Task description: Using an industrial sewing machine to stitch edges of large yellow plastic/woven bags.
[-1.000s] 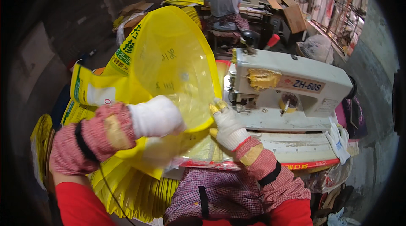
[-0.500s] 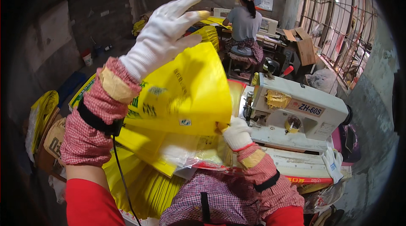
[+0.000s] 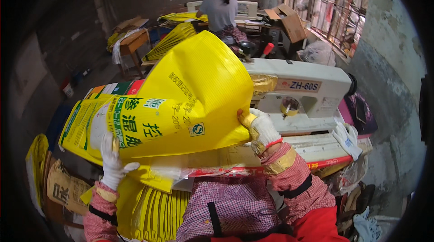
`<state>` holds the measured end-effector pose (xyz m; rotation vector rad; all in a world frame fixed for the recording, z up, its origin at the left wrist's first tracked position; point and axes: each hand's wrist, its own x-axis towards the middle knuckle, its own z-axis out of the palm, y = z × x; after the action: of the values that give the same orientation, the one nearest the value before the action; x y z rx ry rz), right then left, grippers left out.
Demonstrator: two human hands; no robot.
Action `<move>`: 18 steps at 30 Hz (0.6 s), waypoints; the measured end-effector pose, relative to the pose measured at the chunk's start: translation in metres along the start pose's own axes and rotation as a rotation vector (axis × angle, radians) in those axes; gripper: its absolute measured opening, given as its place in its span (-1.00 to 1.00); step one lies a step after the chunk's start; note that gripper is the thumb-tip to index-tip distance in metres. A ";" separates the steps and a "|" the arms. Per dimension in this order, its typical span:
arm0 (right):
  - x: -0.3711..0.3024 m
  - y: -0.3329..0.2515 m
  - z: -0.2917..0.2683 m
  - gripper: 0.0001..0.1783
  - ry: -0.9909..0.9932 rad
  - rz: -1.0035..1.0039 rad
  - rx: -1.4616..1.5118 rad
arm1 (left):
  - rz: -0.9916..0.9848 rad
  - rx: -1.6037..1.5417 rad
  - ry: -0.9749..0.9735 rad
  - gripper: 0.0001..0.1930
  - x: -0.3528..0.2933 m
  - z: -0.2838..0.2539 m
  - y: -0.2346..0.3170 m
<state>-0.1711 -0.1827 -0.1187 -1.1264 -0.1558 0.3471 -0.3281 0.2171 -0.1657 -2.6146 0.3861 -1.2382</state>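
Observation:
A large yellow woven sack (image 3: 212, 74) with printed panels spreads before me, bulging upward in the middle. My right hand (image 3: 263, 130), in a white glove with tape on its fingers, is closed on the sack's right edge. Against the lower left part of the sack rest the stretched fingers of my gloved left hand (image 3: 114, 163), thumb held apart. Just beyond my right hand stands a pale industrial sewing machine (image 3: 303, 90); the sack hides its needle end. Below the sack, a fanned stack of yellow sacks (image 3: 158, 210) lies to the left of my checked apron (image 3: 230, 203).
A white glove (image 3: 347, 140) lies on the right end of the machine table (image 3: 307, 148). Farther off, a person (image 3: 220, 13) sits at another machine with yellow sacks. A cardboard box (image 3: 289, 22) stands near the barred window. A brown sack (image 3: 65, 187) is at the left.
My left hand has come down from above the sack to its lower left edge. The sack has swung leftward and opened out, and my right hand still grips it. The view has turned right.

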 end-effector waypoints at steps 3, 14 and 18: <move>-0.005 -0.007 -0.014 -0.68 0.041 0.068 0.060 | 0.189 0.209 0.015 -0.01 -0.007 0.004 0.004; -0.039 -0.001 -0.019 -0.55 -0.230 -0.486 -0.318 | -0.044 0.321 -0.185 -0.89 0.046 0.031 -0.052; -0.059 0.010 -0.025 -0.62 -0.231 -0.720 -1.041 | -0.071 0.250 -0.228 -0.89 0.055 0.025 -0.049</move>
<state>-0.2210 -0.2204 -0.1353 -1.9379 -1.0009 -0.3106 -0.2681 0.2471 -0.1264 -2.5314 0.0910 -0.9259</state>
